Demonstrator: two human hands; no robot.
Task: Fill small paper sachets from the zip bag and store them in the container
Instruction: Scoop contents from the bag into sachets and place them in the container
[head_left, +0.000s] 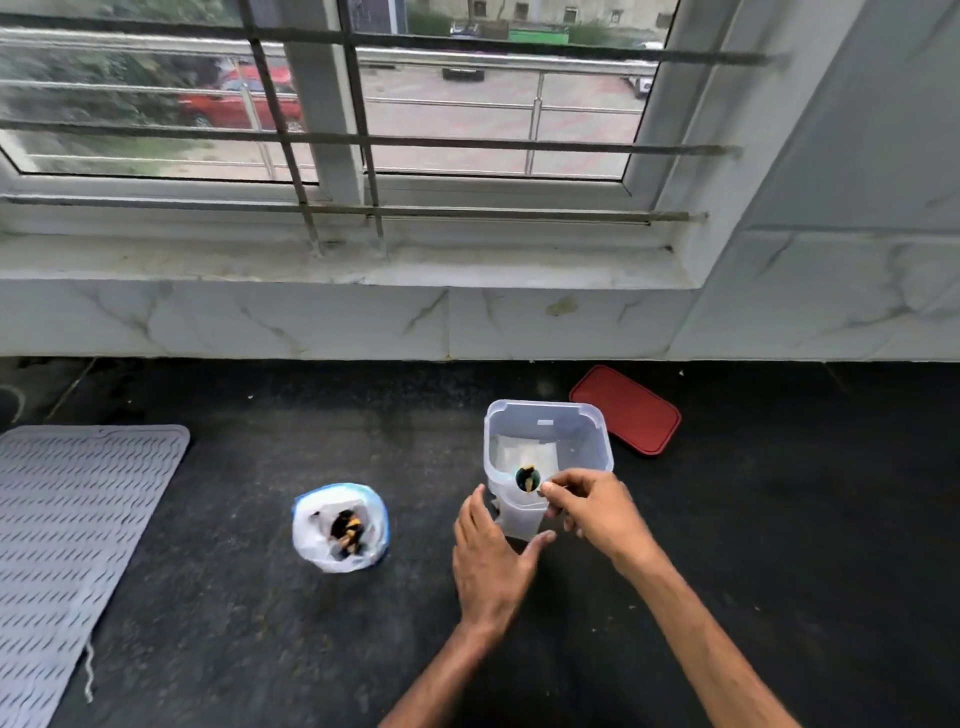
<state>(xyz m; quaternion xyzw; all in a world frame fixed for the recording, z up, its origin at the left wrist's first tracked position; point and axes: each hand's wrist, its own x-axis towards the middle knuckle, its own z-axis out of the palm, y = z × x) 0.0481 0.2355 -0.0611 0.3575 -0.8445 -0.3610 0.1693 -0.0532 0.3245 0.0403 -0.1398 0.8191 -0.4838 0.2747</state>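
sachet (527, 479) is pinched in right hand (592, 512), container (597, 447) braced by flat-open left hand (488, 556); it should be lowered upright.

A clear plastic container (550, 441) stands upright and lidless on the dark counter (260, 649), with white paper (519, 452) inside. A small filled sachet (528, 478) is held at its near rim. The zip bag (340, 527) stands open to the left.
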